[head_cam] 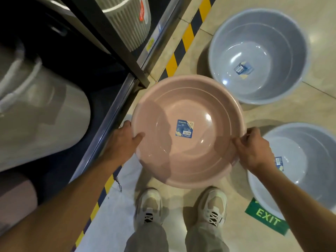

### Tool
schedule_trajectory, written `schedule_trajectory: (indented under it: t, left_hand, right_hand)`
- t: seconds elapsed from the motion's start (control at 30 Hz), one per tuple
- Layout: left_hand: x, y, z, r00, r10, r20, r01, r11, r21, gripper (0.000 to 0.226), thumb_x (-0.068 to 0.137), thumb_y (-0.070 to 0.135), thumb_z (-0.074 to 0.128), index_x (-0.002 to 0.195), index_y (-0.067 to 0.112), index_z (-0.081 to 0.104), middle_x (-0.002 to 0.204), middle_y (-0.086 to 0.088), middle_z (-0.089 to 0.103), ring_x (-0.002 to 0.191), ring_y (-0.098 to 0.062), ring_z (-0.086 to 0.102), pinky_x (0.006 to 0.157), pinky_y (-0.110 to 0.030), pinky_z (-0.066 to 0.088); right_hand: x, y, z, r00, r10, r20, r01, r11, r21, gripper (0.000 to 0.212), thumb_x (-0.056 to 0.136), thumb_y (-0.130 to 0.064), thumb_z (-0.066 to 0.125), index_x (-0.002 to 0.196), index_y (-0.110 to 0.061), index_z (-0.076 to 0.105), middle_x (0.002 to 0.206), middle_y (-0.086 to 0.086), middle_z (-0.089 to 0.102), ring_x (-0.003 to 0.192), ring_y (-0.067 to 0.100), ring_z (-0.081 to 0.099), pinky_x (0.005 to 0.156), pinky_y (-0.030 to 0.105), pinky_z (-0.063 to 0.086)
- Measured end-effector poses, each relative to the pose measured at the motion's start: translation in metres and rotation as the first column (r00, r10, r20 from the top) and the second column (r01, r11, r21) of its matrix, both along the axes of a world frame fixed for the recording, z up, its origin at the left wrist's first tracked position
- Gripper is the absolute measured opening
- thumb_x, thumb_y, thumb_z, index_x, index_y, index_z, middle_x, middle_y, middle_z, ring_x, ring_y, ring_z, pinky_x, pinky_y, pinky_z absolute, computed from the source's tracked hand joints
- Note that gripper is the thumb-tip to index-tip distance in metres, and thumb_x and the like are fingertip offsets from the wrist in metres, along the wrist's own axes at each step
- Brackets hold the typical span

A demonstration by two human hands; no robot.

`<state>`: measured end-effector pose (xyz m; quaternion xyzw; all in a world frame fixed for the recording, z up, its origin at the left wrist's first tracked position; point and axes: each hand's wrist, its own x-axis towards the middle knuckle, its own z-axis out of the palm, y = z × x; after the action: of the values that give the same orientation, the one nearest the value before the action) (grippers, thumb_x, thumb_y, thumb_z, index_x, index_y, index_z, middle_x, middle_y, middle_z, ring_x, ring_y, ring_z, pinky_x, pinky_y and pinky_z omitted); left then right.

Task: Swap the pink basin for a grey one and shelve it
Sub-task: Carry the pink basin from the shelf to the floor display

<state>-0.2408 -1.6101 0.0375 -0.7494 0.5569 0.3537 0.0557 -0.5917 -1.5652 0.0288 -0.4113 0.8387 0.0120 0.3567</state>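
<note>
Shop floor was pale glossy tile [227, 206] with a yellow-and-dark hazard stripe [183, 42] running along the foot of a dark metal shelving unit [109, 33], and a green EXIT sticker [267, 218] stuck down off to the person's right. Pale ribbed bins [127, 20] sat on the shelves.

The person had the pink basin [187, 131] held out over their shoes [149, 206], mouth facing straight up, blue label [184, 129] visible in the bottom. It's round, so no real long axis to speak of; the only axis that counted ran up through the middle, and it looked close to level, maybe dipped slightly toward the person.

Left hand [121, 140] gripped the rim on its side, thumb hooked over into the bowl, other fingers out of sight beneath. Right hand [252, 148] was curled over the opposite rim in what looked like a pinch grip.

Two grey basins sat on the floor, both mouth-up: one [258, 55] well beyond the right hand, the other [300, 160] just outside it, partly hidden by the forearm.

Judging from that, the pink one needed setting down first, and the bare floor ahead of the feet looked like the spot. Best bet would be keeping both rims gripped evenly so it doesn't tip, lowering it flat, and steering clear of the shelf post just beyond the left hand. The grey basin beside the right hand was the easier grab.
</note>
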Motion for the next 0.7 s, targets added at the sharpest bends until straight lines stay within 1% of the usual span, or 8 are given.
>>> schedule_trajectory:
  t: [0.07,0.13,0.23,0.33,0.43,0.5,0.6,0.7]
  left_hand:
    - [0.000,-0.005,-0.009,1.000,-0.023,0.004,0.023,0.999,-0.022,0.040,0.093,0.043,0.065,0.112,0.009,0.055,0.103,-0.017,0.070,0.082,-0.030,0.067,0.067,-0.040,0.058]
    - [0.000,-0.009,-0.019,0.999,-0.045,0.028,0.046,0.999,-0.024,0.040,0.093,0.045,0.064,0.111,0.010,0.055,0.101,-0.015,0.070,0.080,-0.028,0.065,0.064,-0.036,0.054]
    - [0.000,-0.014,-0.034,0.994,-0.065,0.083,0.066,0.998,-0.018,0.042,0.092,0.046,0.065,0.107,0.009,0.056,0.099,-0.017,0.070,0.082,-0.034,0.065,0.067,-0.039,0.054]
    - [-0.004,-0.015,-0.045,0.992,-0.072,0.108,0.075,0.997,-0.029,0.040,0.092,0.045,0.066,0.104,0.007,0.057,0.097,-0.018,0.069,0.077,-0.031,0.058,0.064,-0.035,0.046]
    - [-0.006,-0.012,-0.053,0.995,-0.058,0.085,0.063,0.996,-0.059,0.040,0.093,0.040,0.067,0.107,0.005,0.055,0.097,-0.021,0.069,0.082,-0.037,0.063,0.067,-0.041,0.051]
    - [-0.007,-0.011,-0.056,0.996,-0.050,0.070,0.055,0.997,-0.059,0.039,0.093,0.039,0.067,0.108,0.005,0.054,0.097,-0.021,0.069,0.086,-0.041,0.065,0.070,-0.045,0.055]
    - [-0.007,-0.008,-0.057,1.000,-0.009,0.026,0.010,0.998,-0.064,0.039,0.093,0.037,0.068,0.112,0.006,0.053,0.098,-0.017,0.069,0.084,-0.037,0.066,0.067,-0.041,0.054]
    - [-0.004,-0.004,-0.056,1.000,0.014,-0.003,-0.014,0.998,-0.057,0.036,0.094,0.035,0.068,0.113,0.008,0.053,0.096,-0.014,0.072,0.081,-0.033,0.067,0.064,-0.037,0.051]
  right_hand:
    - [-0.002,-0.006,-0.010,1.000,-0.004,-0.008,0.004,1.000,-0.007,0.037,0.091,-0.046,0.059,0.106,-0.016,0.042,0.090,0.005,0.055,0.080,0.029,0.046,0.069,0.040,0.037]
    - [-0.003,-0.011,-0.020,1.000,-0.009,0.002,0.009,1.000,-0.018,0.038,0.091,-0.044,0.060,0.109,-0.014,0.044,0.091,0.005,0.056,0.080,0.029,0.045,0.069,0.040,0.037]
    - [-0.004,-0.015,-0.035,1.000,-0.007,0.028,0.007,0.999,-0.033,0.032,0.091,-0.040,0.060,0.101,-0.017,0.040,0.090,0.008,0.058,0.079,0.030,0.046,0.068,0.040,0.038]
    - [-0.003,-0.014,-0.047,1.000,0.013,0.022,-0.012,0.999,-0.048,0.029,0.092,-0.037,0.060,0.099,-0.016,0.040,0.092,0.011,0.059,0.079,0.030,0.045,0.067,0.038,0.036]
    - [-0.001,-0.012,-0.057,1.000,0.008,0.019,-0.007,0.997,-0.071,0.032,0.093,-0.034,0.061,0.109,-0.009,0.050,0.108,0.020,0.059,0.089,0.034,0.049,0.071,0.036,0.035]
    - [-0.001,-0.012,-0.061,0.999,0.006,0.032,-0.005,0.998,-0.058,0.036,0.093,-0.034,0.061,0.113,-0.006,0.050,0.112,0.022,0.057,0.091,0.034,0.048,0.073,0.037,0.034]
    - [0.000,-0.011,-0.064,0.999,0.011,0.046,-0.009,0.999,-0.042,0.038,0.093,-0.035,0.061,0.113,-0.006,0.048,0.109,0.022,0.060,0.089,0.034,0.049,0.072,0.038,0.036]
    - [0.002,-0.011,-0.062,0.998,-0.023,0.067,0.024,1.000,-0.015,0.042,0.092,-0.037,0.060,0.117,-0.006,0.048,0.112,0.022,0.062,0.101,0.040,0.056,0.074,0.041,0.040]
